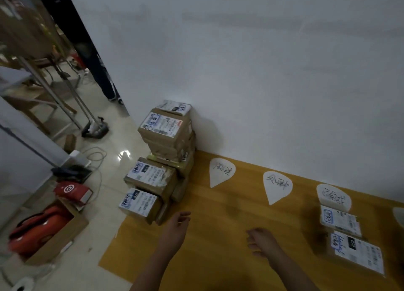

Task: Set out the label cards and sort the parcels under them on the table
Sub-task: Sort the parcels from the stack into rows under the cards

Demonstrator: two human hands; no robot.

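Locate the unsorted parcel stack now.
In the head view the parcel stack sits at the far-left corner of the table against the white wall, left of the leftmost label card and beyond the left hand.

The wooden table (pixel 218 236) is carrying a stack of taped parcels (pixel 161 159) at its left end, leaning against the wall (pixel 262 72). Just right of the stack a first white card (pixel 222 171) is lying flat. A second card (pixel 277 186) is lying farther right and a third card (pixel 333 196) farther still. Well apart from the stack, a labelled parcel (pixel 340 220) is sitting at the third card's near edge, and a larger parcel (pixel 356 252) is sitting nearer the camera.
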